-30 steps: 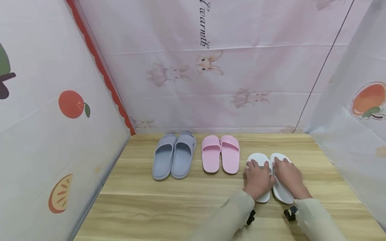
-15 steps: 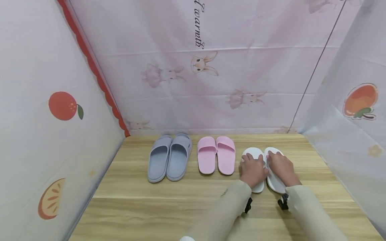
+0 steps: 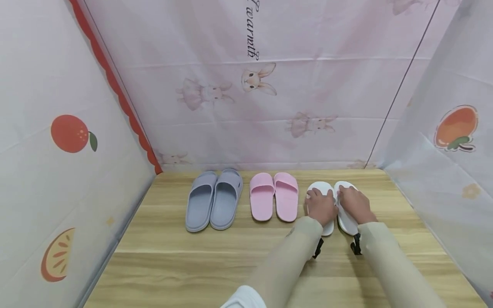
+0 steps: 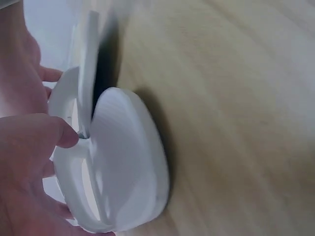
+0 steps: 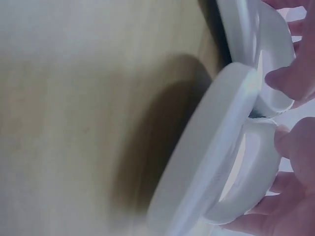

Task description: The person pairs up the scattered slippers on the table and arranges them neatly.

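Two white slippers stand side by side on the wood-patterned floor at the right in the head view. My left hand (image 3: 322, 207) grips the left white slipper (image 4: 130, 164) over its strap, thumb on the inner side and fingers across the outer side. Over the strap of the right white slipper (image 5: 204, 157), my right hand (image 3: 353, 203) holds on in the same way. That right slipper looks tilted, with a dark shadow under its sole in the right wrist view. The hands hide most of both straps in the head view.
Left of the white pair sit two pink slippers (image 3: 262, 203), then two grey slippers (image 3: 199, 207), toes toward the pink back wall (image 3: 215, 141). Printed cloth walls rise at the left (image 3: 34, 184) and right (image 3: 435, 171). Wood-patterned floor (image 3: 192, 273) lies in front.
Both hands have carried the white slippers forward toward the back wall, closer in line with the pink pair. The pink and grey slippers stay in place; the head view has shifted slightly.
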The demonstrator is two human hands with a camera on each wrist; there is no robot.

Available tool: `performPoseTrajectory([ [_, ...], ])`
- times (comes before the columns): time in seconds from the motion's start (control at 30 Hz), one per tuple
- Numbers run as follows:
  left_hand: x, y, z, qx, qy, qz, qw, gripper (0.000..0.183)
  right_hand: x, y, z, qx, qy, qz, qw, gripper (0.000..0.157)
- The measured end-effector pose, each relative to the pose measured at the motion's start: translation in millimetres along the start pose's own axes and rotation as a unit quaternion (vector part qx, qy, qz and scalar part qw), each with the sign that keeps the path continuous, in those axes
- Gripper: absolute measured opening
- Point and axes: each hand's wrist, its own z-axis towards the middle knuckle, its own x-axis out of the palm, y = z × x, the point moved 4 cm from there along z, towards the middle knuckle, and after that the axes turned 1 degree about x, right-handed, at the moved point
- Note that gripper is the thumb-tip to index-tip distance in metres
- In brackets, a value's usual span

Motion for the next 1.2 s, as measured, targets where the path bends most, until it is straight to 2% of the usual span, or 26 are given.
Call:
performPoseTrajectory([
  [0.2,-0.1,-2.9,10.0,-0.021,0.019,0.013,0.9995,0.060,-0.5,-1.1,10.6,-0.005,0.001,0.000,1.000,0.031],
  [0.43,6.4,-3.3,23.9,-0.028,0.037,0.014,0.9988,0.064,-0.2,-1.1,17.9,0.018,0.024,-0.010,1.000,0.039],
  [0.57,7.6,-3.2,28.7,-0.026,0.035,0.019,0.9988,0.063,1.1,-1.8,22.1,0.024,0.021,-0.011,0.999,0.040],
  [0.83,10.4,-2.3,34.4,-0.032,0.021,0.027,0.9989,0.061,6.0,-6.9,29.4,0.008,-0.002,-0.009,1.000,0.036],
  [1.2,8.9,1.8,32.1,-0.016,-0.006,0.026,0.9995,0.049,3.5,-1.4,22.5,0.025,0.021,-0.002,0.999,0.043],
])
